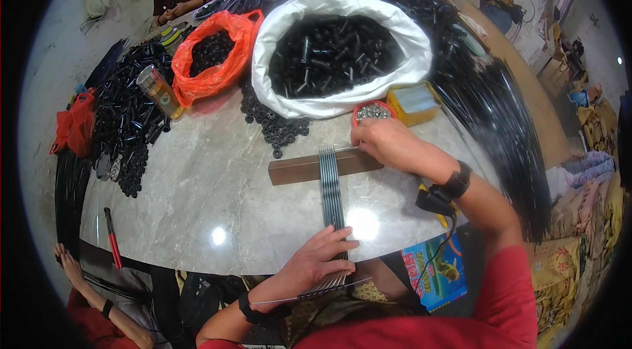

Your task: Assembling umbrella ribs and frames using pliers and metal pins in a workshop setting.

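Note:
My left hand (pixel 320 258) lies with spread fingers across a row of thin metal rods (pixel 331 194) near the table's front edge. The rods run away from me, side by side, and their far ends rest over a brown wooden bar (pixel 293 171). At the right part of the bar my right hand (pixel 385 143) is closed, fingertips pinched beside the rod ends. What they hold is too small to make out. Just beyond that hand stands a red round dish (pixel 375 107) of small silvery metal pieces. One thin rod passes under my left wrist.
Behind are a white sack (pixel 263 79) and an orange bag (pixel 247 43) of black parts. A yellow tub (pixel 413 104) and black rods (pixel 494 125) lie right; a drink cup (pixel 160 91) and red-handled pliers (pixel 113 244) left. Another person's hand (pixel 69 265) is at lower left.

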{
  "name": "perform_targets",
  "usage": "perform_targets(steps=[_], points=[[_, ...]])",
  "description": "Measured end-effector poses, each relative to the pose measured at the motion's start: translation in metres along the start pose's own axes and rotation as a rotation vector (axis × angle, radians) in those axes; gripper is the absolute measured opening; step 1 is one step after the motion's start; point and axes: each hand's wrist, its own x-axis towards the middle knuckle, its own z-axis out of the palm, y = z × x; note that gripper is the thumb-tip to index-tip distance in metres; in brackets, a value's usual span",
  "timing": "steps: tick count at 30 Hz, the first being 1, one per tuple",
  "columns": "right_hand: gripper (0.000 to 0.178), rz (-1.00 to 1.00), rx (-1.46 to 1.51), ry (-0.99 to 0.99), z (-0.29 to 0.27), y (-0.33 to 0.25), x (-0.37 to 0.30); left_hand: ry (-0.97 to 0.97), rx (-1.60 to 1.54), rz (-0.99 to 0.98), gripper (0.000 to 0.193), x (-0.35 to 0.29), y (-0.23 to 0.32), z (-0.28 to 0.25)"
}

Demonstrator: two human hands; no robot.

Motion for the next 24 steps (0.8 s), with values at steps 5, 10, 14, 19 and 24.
perform_targets(steps=[5,10,14,19,24], points=[[0.009,0.010,-0.010,-0.010,0.0005,-0.0007,0.0003,-0.001,0.003,-0.002,0.009,-0.0009,0.0003,0.0000],[0.010,0.004,-0.014,-0.014,0.0025,0.0006,0.0001,0.010,-0.009,-0.006,0.009,-0.0009,0.0012,0.0001],[0.011,-0.002,-0.013,-0.005,0.0036,0.0022,0.0001,0.011,-0.006,-0.004,0.009,-0.0014,0.0010,0.0002],[0.011,0.009,-0.020,-0.018,0.0021,0.0016,0.0004,0.000,-0.001,0.000,0.010,-0.0006,0.0007,-0.0010],[0.011,0.011,-0.026,-0.016,0.0023,0.0021,0.0002,0.002,-0.005,-0.001,0.010,-0.0008,0.0003,-0.0002]])
